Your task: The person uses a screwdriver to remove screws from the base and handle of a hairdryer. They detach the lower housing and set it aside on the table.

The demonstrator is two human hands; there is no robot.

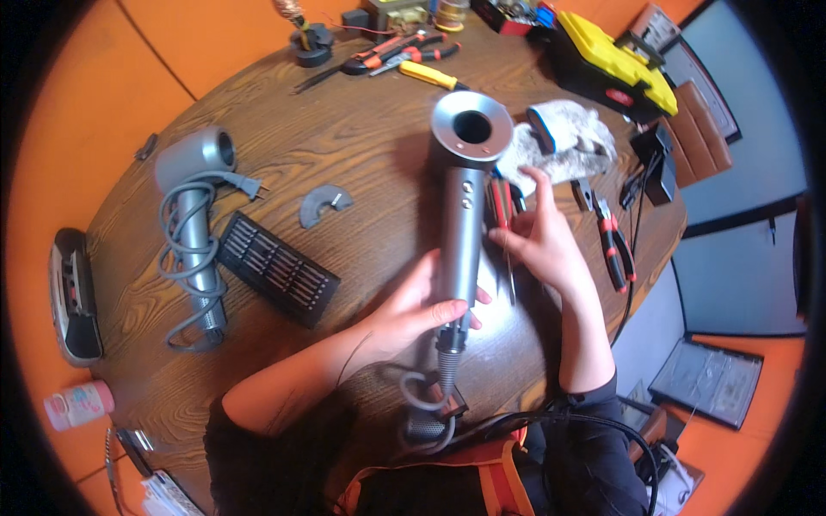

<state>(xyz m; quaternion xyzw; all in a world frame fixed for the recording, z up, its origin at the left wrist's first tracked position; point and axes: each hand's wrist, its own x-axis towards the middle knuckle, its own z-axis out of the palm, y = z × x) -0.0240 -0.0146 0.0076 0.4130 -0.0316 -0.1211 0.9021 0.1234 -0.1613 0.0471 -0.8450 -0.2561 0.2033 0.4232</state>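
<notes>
1. The handle of a grey hair dryer (462,228) is gripped near its lower end by the left hand (406,307). The thumb is laid across the front and the other fingers are wrapped behind, closed to the handle's width; the round head is held out beyond them.
2. The right hand (551,243) is partly open, with thumb and index finger spread apart. A red-handled screwdriver (502,205) is met by the thumb in this view; whether it is gripped cannot be made out.
3. Just below the left fingers, a grey cord (446,371) is joined to the handle and looped.
4. Just beyond the right fingers, a grey-and-white cloth (572,142) is bunched on the table (361,129); to their right, red-and-black pliers (613,245) are laid.
5. Left of the left fingers, a black bit case (262,289) is set down, with a grey curved piece (315,209) near it.
6. Farther left, a second hair dryer (191,205) is wrapped in its own cord.
7. Well beyond both hands' fingers, a yellow-handled screwdriver (428,76) and a yellow-and-black toolbox (607,73) are placed.
</notes>
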